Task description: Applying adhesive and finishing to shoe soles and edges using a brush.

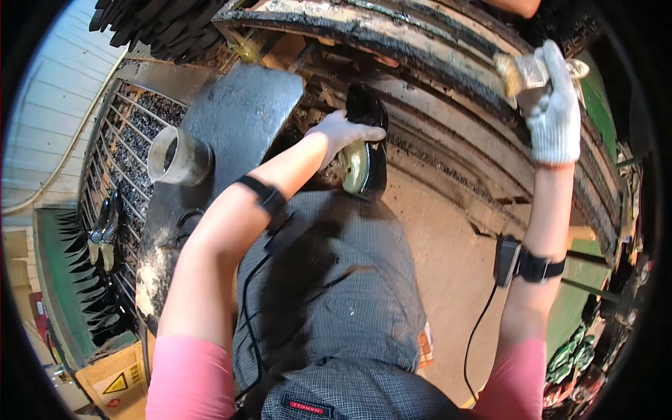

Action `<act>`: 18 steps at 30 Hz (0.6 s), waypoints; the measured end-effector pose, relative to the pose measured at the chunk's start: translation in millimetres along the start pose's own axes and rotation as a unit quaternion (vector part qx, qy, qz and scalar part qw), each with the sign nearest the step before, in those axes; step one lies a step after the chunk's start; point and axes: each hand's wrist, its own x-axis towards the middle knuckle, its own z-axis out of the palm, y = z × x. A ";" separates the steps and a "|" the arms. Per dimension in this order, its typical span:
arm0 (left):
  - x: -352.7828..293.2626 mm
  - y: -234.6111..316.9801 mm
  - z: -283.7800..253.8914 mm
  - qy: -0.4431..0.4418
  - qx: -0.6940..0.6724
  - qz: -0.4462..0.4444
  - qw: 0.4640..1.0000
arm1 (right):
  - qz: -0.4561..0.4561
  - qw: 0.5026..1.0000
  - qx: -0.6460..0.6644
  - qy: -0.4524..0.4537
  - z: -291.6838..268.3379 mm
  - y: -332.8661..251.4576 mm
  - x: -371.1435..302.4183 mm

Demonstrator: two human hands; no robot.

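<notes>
On the grey sheet (241, 105) stands a whitish translucent cup (194, 159), with something dark inside, which I cannot identify. The gloved left hand (344, 134) is closed around a glossy black shoe-like piece (365, 105) just beyond the lap, while the gloved right hand (551, 115) grips a pale-bristled brush (519, 75) near the rack (448, 52). A small red label (308, 407) is on the checked apron (329, 280), and a yellow warning triangle (116, 383) marks the cardboard box (131, 402).

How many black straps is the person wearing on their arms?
2: one black strap is around the left forearm, another strap around the right forearm. The pink sleeves could hide more.
</notes>
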 end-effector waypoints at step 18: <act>-194.7 -56.7 -82.2 -0.097 0.063 0.405 0.907 | -0.152 0.948 -0.246 -0.130 -17.5 -10.2 -12.1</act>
